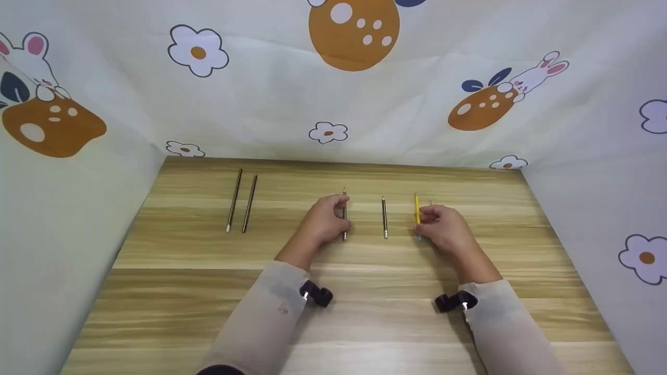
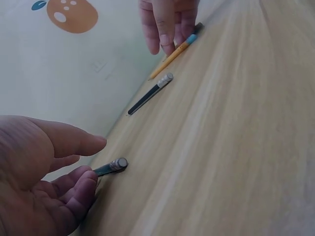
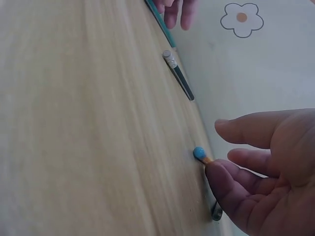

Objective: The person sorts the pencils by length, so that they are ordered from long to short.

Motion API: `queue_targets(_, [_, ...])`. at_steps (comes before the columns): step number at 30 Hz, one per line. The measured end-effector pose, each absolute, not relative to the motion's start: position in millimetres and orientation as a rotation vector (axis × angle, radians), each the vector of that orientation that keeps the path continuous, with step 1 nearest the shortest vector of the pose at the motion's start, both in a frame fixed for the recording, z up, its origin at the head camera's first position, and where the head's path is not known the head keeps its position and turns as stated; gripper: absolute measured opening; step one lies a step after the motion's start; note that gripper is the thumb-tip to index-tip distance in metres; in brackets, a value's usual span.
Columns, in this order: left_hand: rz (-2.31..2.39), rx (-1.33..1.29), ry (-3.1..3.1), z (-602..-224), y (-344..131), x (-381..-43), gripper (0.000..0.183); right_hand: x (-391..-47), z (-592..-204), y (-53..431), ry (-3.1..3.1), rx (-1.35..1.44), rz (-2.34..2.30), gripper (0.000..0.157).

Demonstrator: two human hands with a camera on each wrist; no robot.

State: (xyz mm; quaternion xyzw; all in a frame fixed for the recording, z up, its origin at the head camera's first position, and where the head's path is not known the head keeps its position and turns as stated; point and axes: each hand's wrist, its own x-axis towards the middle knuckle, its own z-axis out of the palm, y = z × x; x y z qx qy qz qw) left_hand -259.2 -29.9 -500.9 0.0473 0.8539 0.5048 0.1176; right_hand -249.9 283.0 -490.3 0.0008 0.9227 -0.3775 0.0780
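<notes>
In the head view, my left hand (image 1: 324, 221) is beside a dark pencil (image 1: 344, 235) lying on the wooden table, its fingertips over the shaft. The left wrist view shows the left hand (image 2: 47, 177) with one digit touching that pencil (image 2: 114, 167) and another held apart. My right hand (image 1: 444, 226) touches a yellow pencil (image 1: 416, 202) with a blue end. In the right wrist view, the right hand (image 3: 266, 172) has one digit against it and another raised. A dark pencil (image 1: 384, 216) with a pale end lies between the hands. Another pencil (image 3: 216, 211) lies partly hidden by the right hand.
Two more dark pencils (image 1: 235, 200) lie side by side at the left of the wooden table (image 1: 172, 291). Patterned cloth walls (image 1: 260, 104) rise at the back and sides. A black wrist camera (image 1: 316, 293) is on each forearm.
</notes>
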Motion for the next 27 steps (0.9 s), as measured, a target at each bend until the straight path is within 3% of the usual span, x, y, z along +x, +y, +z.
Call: queue_targets(27, [1.260, 0.104, 2.678, -503.2, -27.6, -259.2, 0.056, -248.5, -491.9, 277.8, 2.849, 0.003, -1.068, 0.048])
